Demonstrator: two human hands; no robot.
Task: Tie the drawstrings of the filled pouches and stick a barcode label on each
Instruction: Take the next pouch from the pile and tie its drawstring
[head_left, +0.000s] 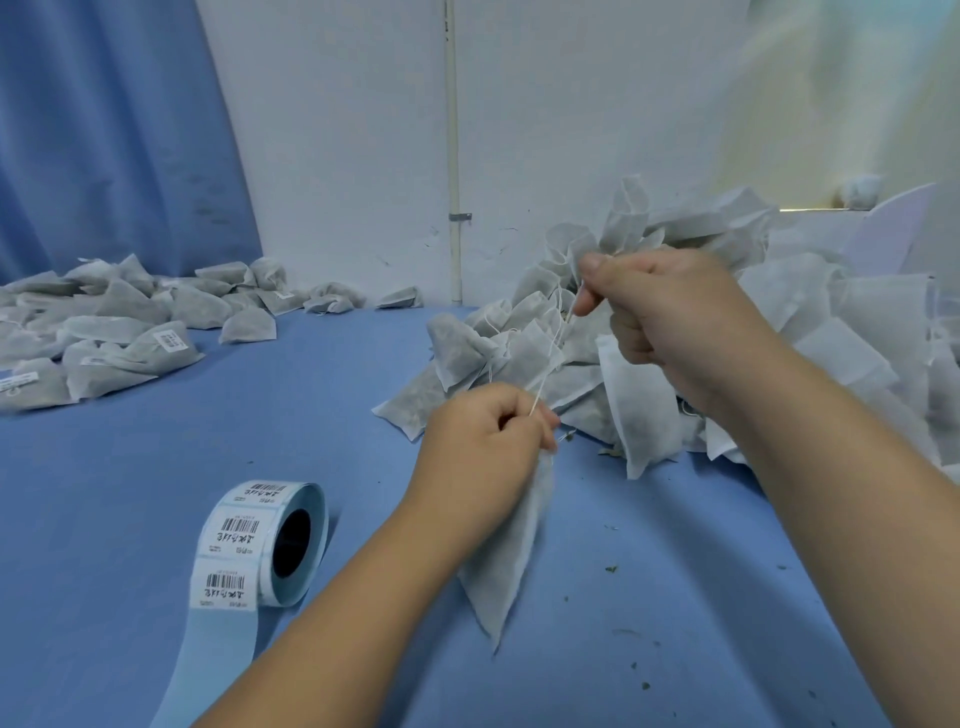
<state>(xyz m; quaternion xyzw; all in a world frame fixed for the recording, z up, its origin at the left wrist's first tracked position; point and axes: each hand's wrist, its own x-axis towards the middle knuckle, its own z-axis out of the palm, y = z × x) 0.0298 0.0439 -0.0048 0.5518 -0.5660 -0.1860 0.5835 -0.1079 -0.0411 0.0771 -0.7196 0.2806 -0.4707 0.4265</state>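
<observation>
blue cloth (311, 405) over the table, and far left on it a loose heap of finished pouches (104, 332), grey and filled, several with a white barcode sticker (167, 340). nearer, a label roll (265, 540) on its edge, a tail of bare backing (208, 649) trailing toward the lower edge. then the left hand (478, 441), up off the cloth, fingers curled tight round the gathered neck of one filled pouch (511, 551), forearm (337, 613) coming in from the lower edge. hanging from that fist, point down, tip near the cloth or just touching; hard to say which. likely light, soft and limp: thin non-woven fabric over loose dry filling, so best held at the cinched neck, not by the body. thin white drawstring (543, 382) taut from the left fist up and right to the right hand (660, 317), higher and farther out, clenched on the cord between thumb and curled fingers, held away from the neck. fine and probably quick to slip, so a firm pinch near the end. judged mid-cinch or mid-knot, with no label visible on this one. farthest right, behind both hands, a big waiting pile (810, 322) of pouches against the wall (571, 130), apparently untied, with crumbs of spilled filling (610, 570) on the cloth nearby.
</observation>
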